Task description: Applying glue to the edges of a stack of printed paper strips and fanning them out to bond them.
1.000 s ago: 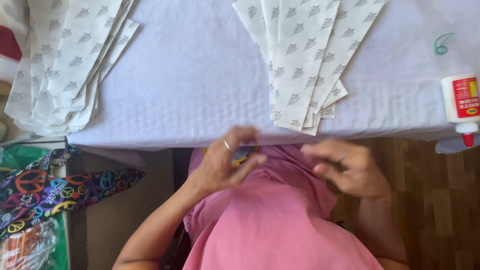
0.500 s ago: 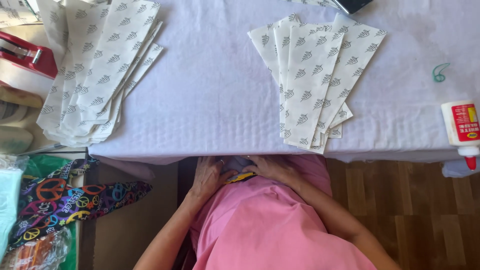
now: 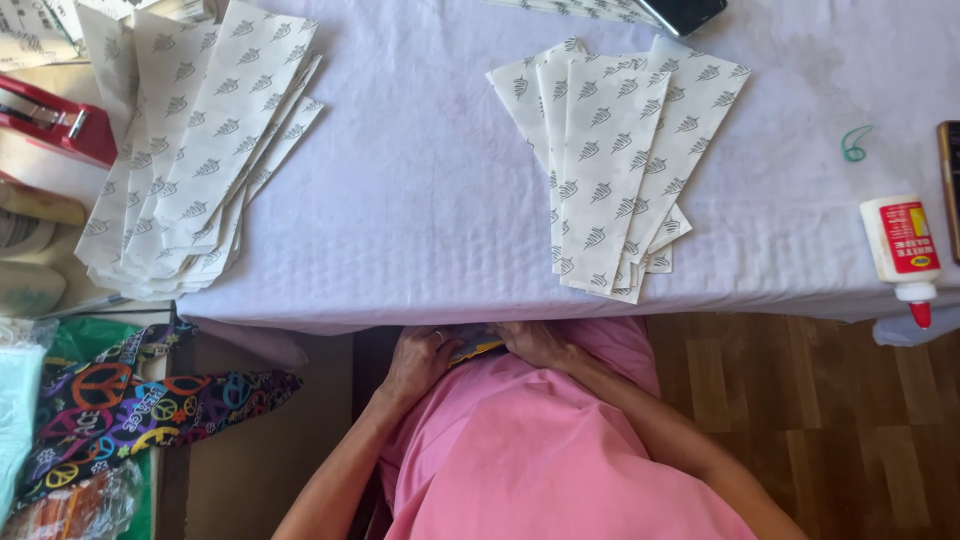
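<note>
Small object between both hands

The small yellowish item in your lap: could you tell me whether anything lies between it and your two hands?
Nothing visible does. Both hands, the left hand and the right hand, already touch the small yellowish item on the pink garment. The table edge overhangs them, hiding part of the fingers and the item.

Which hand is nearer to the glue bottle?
The right hand. It sits under the table edge at the lap, on the glue bottle's side; the left hand lies beside it, farther away. Both are far from the bottle.
</note>
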